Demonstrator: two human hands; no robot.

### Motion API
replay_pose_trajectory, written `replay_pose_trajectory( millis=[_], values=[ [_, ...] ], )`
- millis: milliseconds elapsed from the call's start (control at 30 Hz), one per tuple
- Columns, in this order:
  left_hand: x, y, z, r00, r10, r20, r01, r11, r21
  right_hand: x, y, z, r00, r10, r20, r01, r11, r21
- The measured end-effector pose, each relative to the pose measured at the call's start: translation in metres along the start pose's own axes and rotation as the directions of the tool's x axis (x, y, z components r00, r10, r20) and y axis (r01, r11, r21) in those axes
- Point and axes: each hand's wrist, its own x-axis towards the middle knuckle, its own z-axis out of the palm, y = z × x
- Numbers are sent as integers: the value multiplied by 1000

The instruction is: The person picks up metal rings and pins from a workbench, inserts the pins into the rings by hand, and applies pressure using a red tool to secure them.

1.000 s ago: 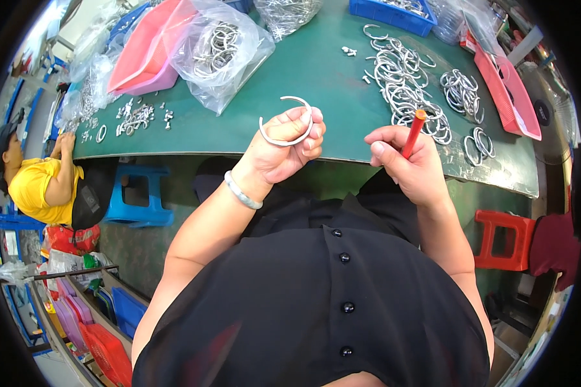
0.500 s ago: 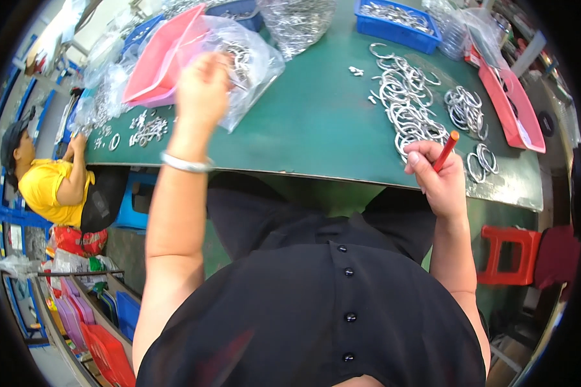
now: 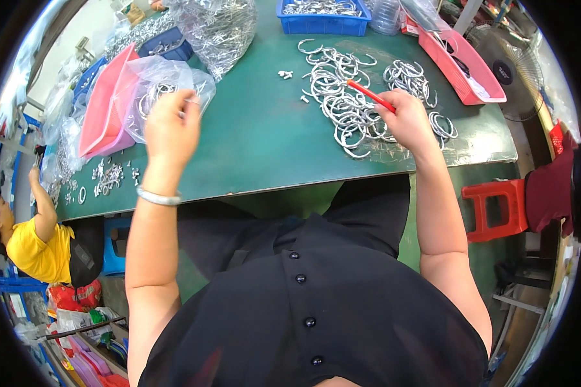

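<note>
Currently, the right hand (image 3: 403, 119) grips a red rod (image 3: 371, 95) above open silver rings (image 3: 332, 97) on the green table (image 3: 252, 138), best held lightly to avoid snagging; the left hand (image 3: 173, 132), loosely curled by a clear bag (image 3: 203, 84), blurs, its hold unclear.

Workshop — bins (image 3: 323, 26), heaped metal rings (image 3: 339, 103).

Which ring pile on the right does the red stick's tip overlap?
The largest, leftmost pile: the red stick in the right hand crosses it in view, while the compact pile and the few rings lie farther right.
</note>
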Motion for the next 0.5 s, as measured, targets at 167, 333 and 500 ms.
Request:
replay_pose_trajectory(
  millis=[167,333,500],
  values=[
    [-30,49,31,967,-8,256,75,964,-254,21,3,-3,983,54,178,-18,980,-197],
    [-47,65,37,928,-18,372,143,939,-311,32,5,-3,938,70,339,13,972,-235],
    [-54,67,38,898,-64,435,242,898,-367,30,10,0,968,-87,233,127,979,-158]
  ],
)
